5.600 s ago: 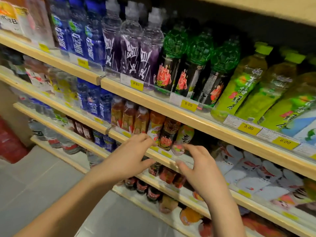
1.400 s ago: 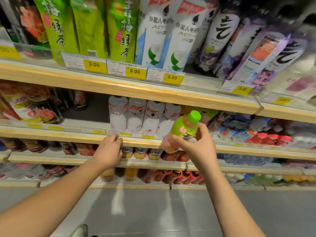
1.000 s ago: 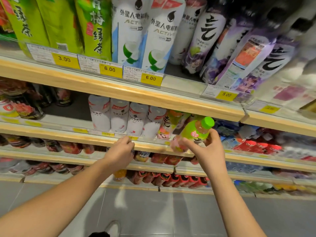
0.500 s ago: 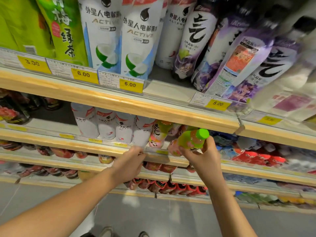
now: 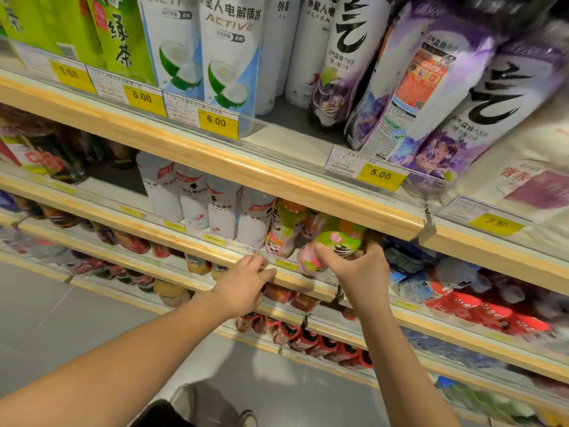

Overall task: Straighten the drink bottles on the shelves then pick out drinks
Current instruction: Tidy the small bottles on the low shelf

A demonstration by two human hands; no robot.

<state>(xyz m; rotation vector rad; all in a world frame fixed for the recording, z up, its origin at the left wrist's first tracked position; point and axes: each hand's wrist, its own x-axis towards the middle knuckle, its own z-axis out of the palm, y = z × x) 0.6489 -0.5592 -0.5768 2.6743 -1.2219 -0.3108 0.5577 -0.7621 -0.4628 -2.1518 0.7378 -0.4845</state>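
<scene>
My right hand (image 5: 358, 268) grips a small green and pink drink bottle (image 5: 331, 246), tilted, with its top under the upper shelf's wooden edge beside a like bottle (image 5: 284, 229) on the second shelf. My left hand (image 5: 246, 280) rests with curled fingers on the wooden front rail (image 5: 197, 245) of that shelf, just left of the bottle. Several white bottles (image 5: 221, 208) stand in a row to the left on the same shelf.
The top shelf (image 5: 246, 167) carries tall green, white and purple bottles behind yellow price tags. Lower shelves hold red-capped and dark bottles (image 5: 323, 343). Blue and red packs (image 5: 462, 291) lie to the right. Grey floor is below.
The view has shifted closer and to the right. My right hand has pushed the green bottle into the second shelf, so its cap is now hidden. My left hand has slid right along the rail.
</scene>
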